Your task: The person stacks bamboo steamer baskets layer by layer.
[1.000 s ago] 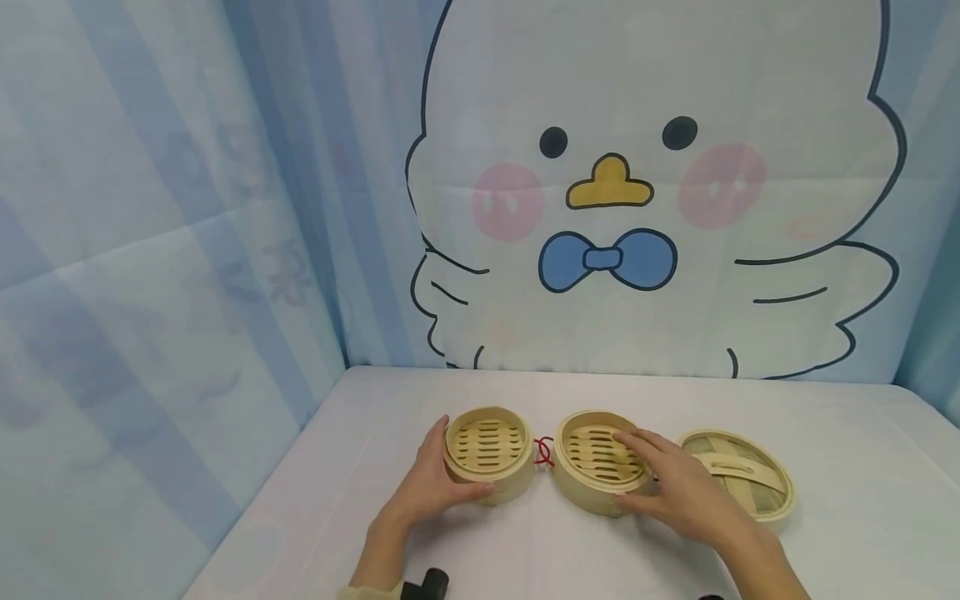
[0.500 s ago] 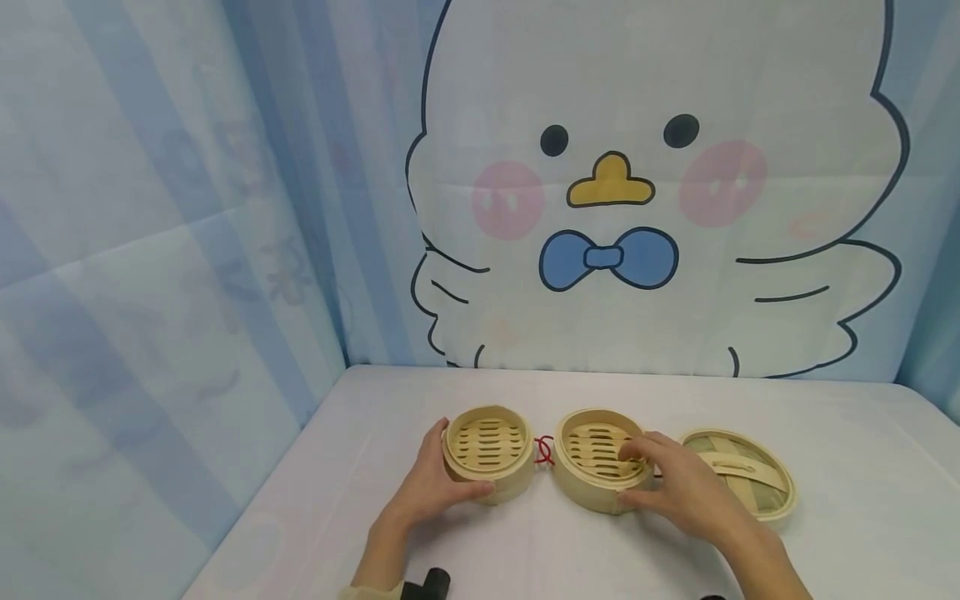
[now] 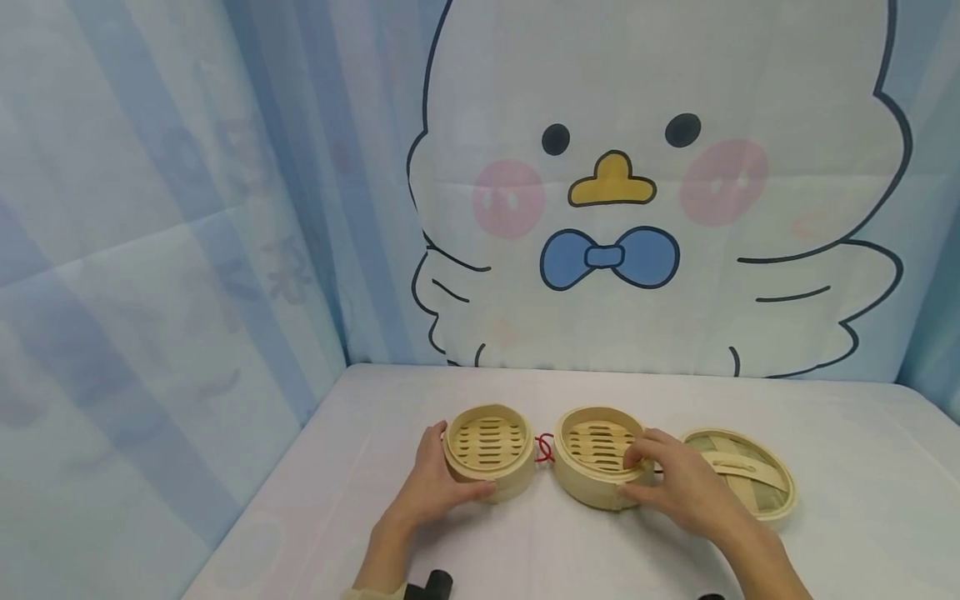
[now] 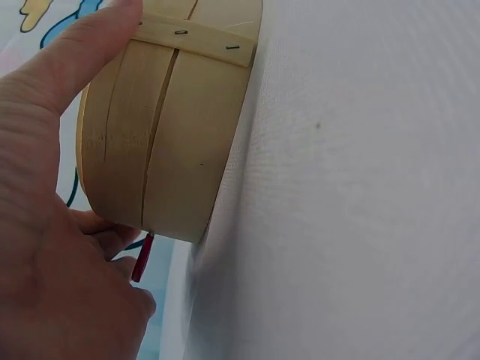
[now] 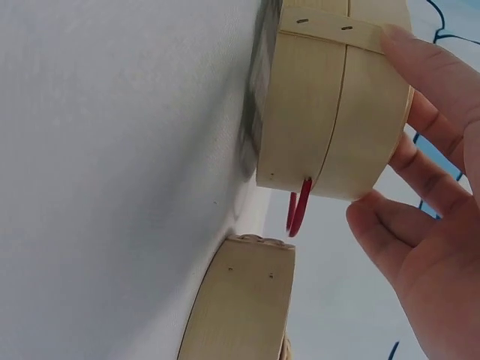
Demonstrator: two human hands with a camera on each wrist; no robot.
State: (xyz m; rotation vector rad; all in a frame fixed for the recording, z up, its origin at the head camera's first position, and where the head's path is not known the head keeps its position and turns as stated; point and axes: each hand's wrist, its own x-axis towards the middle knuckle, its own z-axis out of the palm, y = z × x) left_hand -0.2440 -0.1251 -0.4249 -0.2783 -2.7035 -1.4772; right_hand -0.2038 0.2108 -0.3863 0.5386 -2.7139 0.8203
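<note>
Two round bamboo steamer baskets stand side by side on the table, slatted bottoms facing up. My left hand grips the left steamer basket, thumb on its front wall and fingers round its far left side. A red cord joins it to the right steamer basket. My right hand holds that right basket, thumb against the front wall and index finger bent over the rim. Just right of it lies a woven bamboo steamer lid, partly behind my right hand.
A white cloth covers the table. At its back hangs a pale blue curtain with a cartoon bird, and another curtain runs along the left. In the right wrist view a red loop hangs between basket and lid.
My right index finger has curled back from over the slats of the right basket to its near right rim. The left hand and both baskets stay nearly where they were.
</note>
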